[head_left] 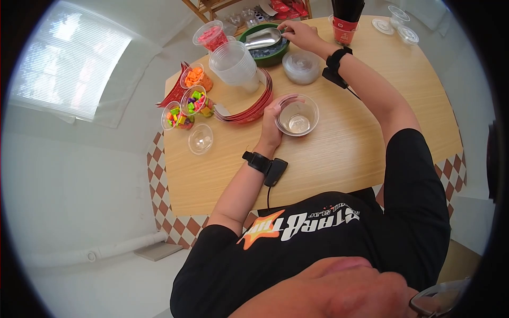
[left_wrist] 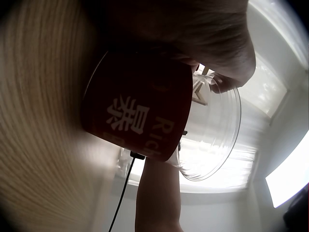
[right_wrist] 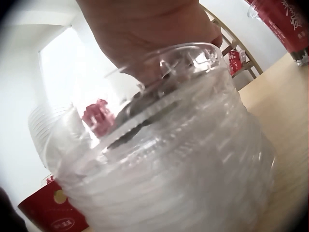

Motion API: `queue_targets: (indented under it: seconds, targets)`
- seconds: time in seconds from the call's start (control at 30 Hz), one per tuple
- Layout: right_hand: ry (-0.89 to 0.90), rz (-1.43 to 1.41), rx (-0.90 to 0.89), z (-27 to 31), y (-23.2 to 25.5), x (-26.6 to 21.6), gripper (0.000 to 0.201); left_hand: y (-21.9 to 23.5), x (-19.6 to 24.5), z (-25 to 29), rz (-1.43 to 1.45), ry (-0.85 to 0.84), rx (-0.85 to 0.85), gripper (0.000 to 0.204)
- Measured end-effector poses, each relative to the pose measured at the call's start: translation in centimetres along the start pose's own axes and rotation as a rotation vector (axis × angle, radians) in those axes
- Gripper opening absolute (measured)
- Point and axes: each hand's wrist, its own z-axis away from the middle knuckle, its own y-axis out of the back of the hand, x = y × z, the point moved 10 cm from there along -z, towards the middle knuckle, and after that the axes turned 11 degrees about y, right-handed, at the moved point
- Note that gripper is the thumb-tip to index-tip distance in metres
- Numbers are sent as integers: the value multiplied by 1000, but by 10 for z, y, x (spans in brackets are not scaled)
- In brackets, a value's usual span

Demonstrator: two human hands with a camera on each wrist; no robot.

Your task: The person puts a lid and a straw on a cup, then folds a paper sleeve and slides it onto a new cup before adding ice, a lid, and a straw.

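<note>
In the head view, the left hand [head_left: 271,126] is curled round the side of a clear cup [head_left: 298,117] standing on the table. The left wrist view has a red sleeve [left_wrist: 137,106] with white lettering round the cup's lower part, and the clear rim [left_wrist: 217,130] beyond it. Over a green bowl [head_left: 281,57] of clear bluish pieces, the right hand [head_left: 305,38] pinches the handle end of a metal scoop [head_left: 262,38]. The right wrist view shows that hand [right_wrist: 154,34] behind a stack of clear lids [right_wrist: 183,159], which partly hides the scoop.
Stacked clear cups [head_left: 231,61] and nested red sleeves [head_left: 249,115] stand left of the held cup. Cups of orange pieces [head_left: 196,77] and coloured cubes [head_left: 197,102] are further left, near a clear dome lid [head_left: 201,139]. A red cup [head_left: 343,32] of black items stands back right.
</note>
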Motion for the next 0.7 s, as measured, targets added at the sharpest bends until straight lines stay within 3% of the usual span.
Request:
queue_targets:
  seconds: [0.1,0.2,0.27,0.3,0.37,0.7]
  targets:
    - [-1,-149,46,0,5,10,27,-1,2,0,4,3,7,61]
    - [-2,-62,83,3,20,0,27,0,1,1,16,16,9,60]
    - [19,269,63,4,36,-20,26,-1,0,0,17,17,7,60]
    - [18,271,65,3,36,-22,26,0,-2,0,19,17,1,60]
    - [233,380,206,3,43,-46,27,-1,-2,-1,21,18,-6,60]
    - [324,549,144,-8,12,-86,26,2,-3,-2,-49,4,-34,65]
